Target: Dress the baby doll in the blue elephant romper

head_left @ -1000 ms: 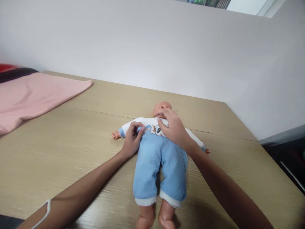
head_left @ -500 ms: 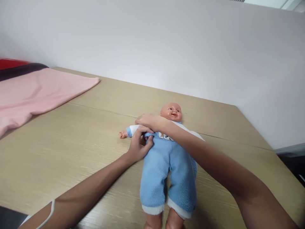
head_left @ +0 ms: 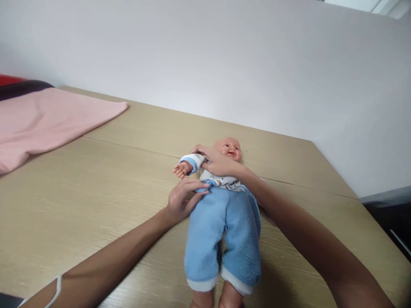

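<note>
A baby doll [head_left: 230, 149] lies on its back on the wooden table [head_left: 96, 188], dressed in a white top and fluffy blue trousers [head_left: 224, 231]. My left hand [head_left: 183, 199] pinches the waistband of the trousers at the doll's side. My right hand [head_left: 215, 161] reaches across the doll's chest and grips its upper arm, which is raised off the table with the small hand [head_left: 180, 169] pointing left. The doll's bare feet reach the bottom edge of the view.
A pink cloth [head_left: 48, 124] lies spread on the table's far left, with a dark and red object [head_left: 13, 85] behind it. A white wall [head_left: 224, 64] runs along the table's far edge. The table's right edge drops to a dark floor [head_left: 388, 214].
My right hand has slid from the doll's chest to its upper arm and lifted that arm off the table. My left hand stays at the trouser waistband.
</note>
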{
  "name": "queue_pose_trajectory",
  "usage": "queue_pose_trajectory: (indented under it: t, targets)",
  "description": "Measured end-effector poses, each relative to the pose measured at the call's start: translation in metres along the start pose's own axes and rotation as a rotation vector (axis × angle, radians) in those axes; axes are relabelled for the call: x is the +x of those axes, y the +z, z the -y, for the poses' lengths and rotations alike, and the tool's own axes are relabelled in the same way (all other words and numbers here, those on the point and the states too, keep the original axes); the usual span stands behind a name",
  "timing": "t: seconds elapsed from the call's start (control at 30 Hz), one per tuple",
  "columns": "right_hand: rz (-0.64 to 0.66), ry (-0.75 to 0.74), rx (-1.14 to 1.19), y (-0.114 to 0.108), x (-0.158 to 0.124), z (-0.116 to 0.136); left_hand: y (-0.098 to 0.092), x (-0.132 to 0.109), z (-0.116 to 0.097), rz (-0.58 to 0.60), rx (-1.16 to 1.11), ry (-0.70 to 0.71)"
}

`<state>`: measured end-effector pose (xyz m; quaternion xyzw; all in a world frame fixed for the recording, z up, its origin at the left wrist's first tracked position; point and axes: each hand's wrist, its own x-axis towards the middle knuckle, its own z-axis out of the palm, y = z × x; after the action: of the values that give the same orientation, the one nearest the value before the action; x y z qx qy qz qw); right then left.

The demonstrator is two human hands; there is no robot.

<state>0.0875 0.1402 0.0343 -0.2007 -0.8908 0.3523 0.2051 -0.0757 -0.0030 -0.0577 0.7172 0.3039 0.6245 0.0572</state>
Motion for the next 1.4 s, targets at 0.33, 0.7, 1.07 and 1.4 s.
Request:
queue_pose_trajectory:
  t: [0.33,0.7,1.07,1.4]
  targets:
    - [-0.022,-0.056,0.068,-0.007,-0.013,-0.004,0.002,-0.012,0.007,-0.131,0.119,0.104]
    - [0.009,-0.086,0.056,-0.008,-0.026,0.001,0.013,0.005,0.007,-0.284,-0.177,-0.516]
    - [-0.204,0.251,-0.087,0.000,-0.084,0.035,0.006,0.013,0.022,-0.194,-0.373,-0.653]
    - [-0.406,0.294,0.319,0.024,-0.089,0.015,-0.003,0.015,0.039,-0.088,-0.296,-0.771]
